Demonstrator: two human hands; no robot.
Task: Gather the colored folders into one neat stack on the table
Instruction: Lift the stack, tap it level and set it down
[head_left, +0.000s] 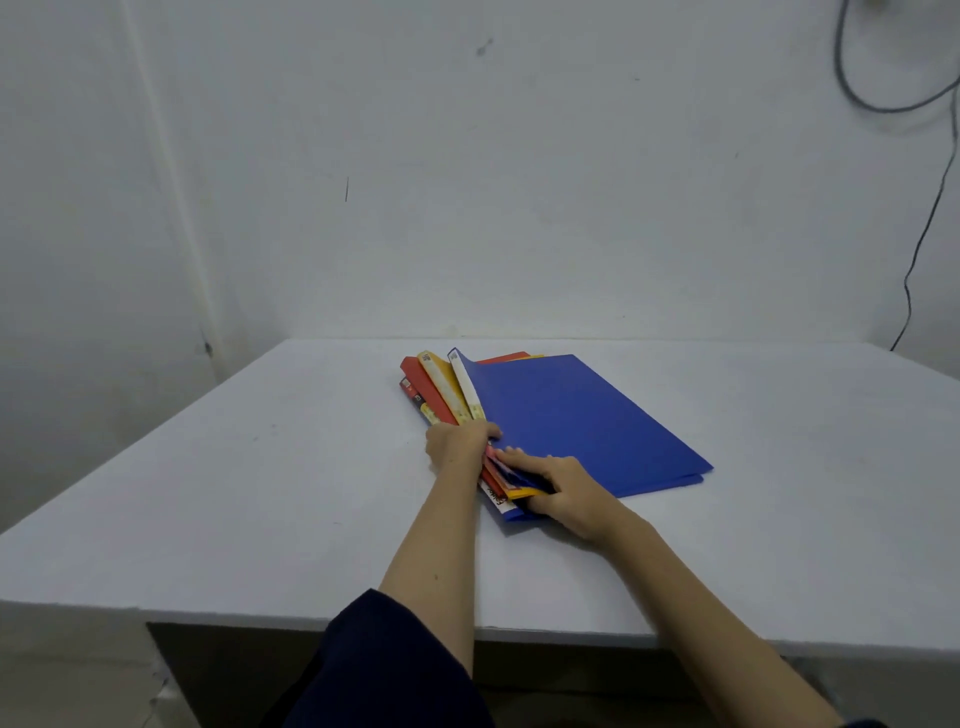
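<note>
A pile of coloured folders lies in the middle of the white table (208, 493). A blue folder (582, 421) is on top, and spines of a yellow folder (441, 384) and a red folder (423, 387) fan out at its left side. My left hand (457, 441) grips the spines at the pile's left edge. My right hand (566, 488) holds the near corner of the pile, its fingers lying over the folder edges. The lower folders are mostly hidden under the blue one.
The table stands against a white wall (467, 182). A dark cable (919, 234) hangs down the wall at the far right. The table's front edge (519, 631) runs close to my body.
</note>
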